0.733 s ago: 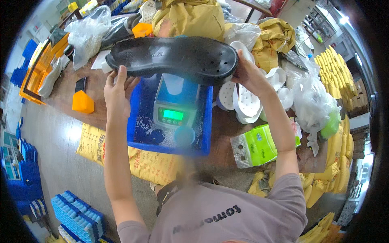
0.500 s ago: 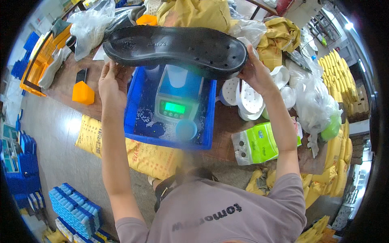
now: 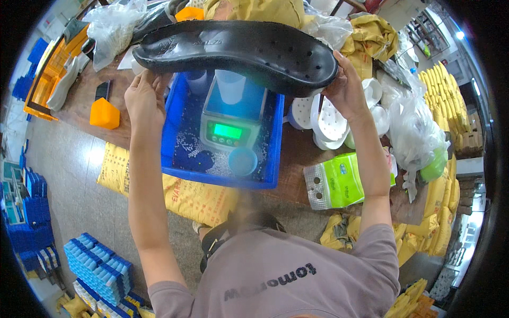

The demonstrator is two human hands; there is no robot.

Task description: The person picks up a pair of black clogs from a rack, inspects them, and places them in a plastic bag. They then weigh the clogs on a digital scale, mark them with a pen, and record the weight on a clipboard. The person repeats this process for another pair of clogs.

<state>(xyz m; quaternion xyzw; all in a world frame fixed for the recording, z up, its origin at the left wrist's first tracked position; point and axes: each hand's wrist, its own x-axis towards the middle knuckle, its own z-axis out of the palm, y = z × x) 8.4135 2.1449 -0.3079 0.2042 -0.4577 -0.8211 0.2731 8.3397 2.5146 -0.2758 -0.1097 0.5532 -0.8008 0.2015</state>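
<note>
A long black shoe sole [image 3: 233, 53] with a raised rim and small holes toward its right end is held up level across the far side of the table. My left hand [image 3: 146, 95] grips its left end from below, fingers closed at the edge. Around the right end my right hand [image 3: 344, 87] is closed, thumb near the rim. Beneath the sole sits a blue tray [image 3: 222, 181] with a digital scale [image 3: 228, 140], its display lit green. On the scale stands a translucent cup [image 3: 231, 87]. A small round light-blue cup [image 3: 243, 161] lies among scattered white pellets in the tray.
Right of the tray are white perforated soles [image 3: 330, 124], a green tissue pack [image 3: 342, 181] and clear plastic bags [image 3: 413, 130]. An orange block [image 3: 105, 113] and a dark phone [image 3: 103, 90] lie at left. A yellow printed sack [image 3: 196, 201] is below the table edge.
The black sole has risen slightly away from me, its right end shifting to the right. More of the cup on the scale shows now. Both hands keep their hold.
</note>
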